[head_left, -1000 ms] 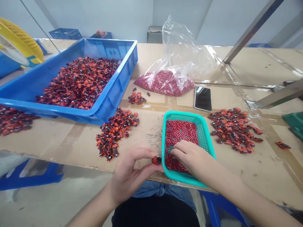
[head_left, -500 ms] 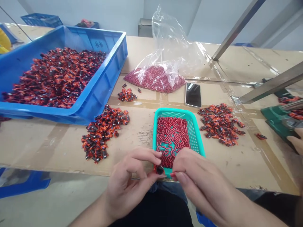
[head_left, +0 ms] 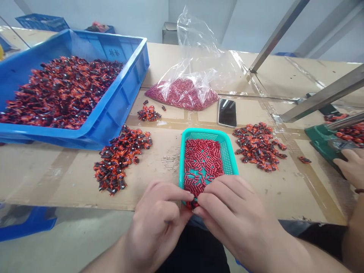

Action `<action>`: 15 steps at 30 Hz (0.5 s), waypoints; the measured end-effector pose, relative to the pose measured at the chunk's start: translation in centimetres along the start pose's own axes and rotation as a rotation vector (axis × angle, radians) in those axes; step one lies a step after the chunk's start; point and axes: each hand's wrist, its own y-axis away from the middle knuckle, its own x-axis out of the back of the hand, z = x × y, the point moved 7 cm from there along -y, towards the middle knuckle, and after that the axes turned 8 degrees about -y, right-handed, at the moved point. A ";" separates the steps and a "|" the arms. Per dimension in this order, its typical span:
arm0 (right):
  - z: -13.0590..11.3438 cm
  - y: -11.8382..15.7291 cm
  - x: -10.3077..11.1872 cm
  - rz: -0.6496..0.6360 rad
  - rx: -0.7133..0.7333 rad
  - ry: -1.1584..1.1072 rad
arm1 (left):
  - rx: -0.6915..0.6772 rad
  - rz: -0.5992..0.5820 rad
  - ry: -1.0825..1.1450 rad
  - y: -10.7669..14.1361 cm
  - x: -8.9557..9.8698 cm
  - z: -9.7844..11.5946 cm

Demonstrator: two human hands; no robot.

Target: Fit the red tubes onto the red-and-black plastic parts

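In the head view my left hand (head_left: 163, 222) pinches a small black-and-orange part (head_left: 194, 203) between thumb and forefinger, over the near edge of a green basket (head_left: 182, 167). My right hand (head_left: 231, 212) is closed in a pinch right against that part; its fingertips cover the small red tube that showed in them half a second ago. Many short red tubes (head_left: 203, 155) lie loose in the basket. Piles of black-and-orange parts rest on either side, a left pile (head_left: 121, 159) and a right pile (head_left: 257, 146).
A large blue crate (head_left: 125, 89) full of similar parts stands at left. Behind the basket are a clear bag (head_left: 182, 93) of red tubes and a phone (head_left: 227, 112). Metal bars (head_left: 321, 93) slant at right, near a green tool (head_left: 321, 138) and another person's hand (head_left: 352, 165).
My right hand has moved left, bringing its fingertips from just beside the black-and-orange part up against it. The part's dark open end, visible before, is now mostly covered. The view has shifted slightly.
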 end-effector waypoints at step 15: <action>2.4 1.9 -3.4 -0.147 -0.339 -1.071 | -0.054 0.164 0.036 1.6 -1.9 3.5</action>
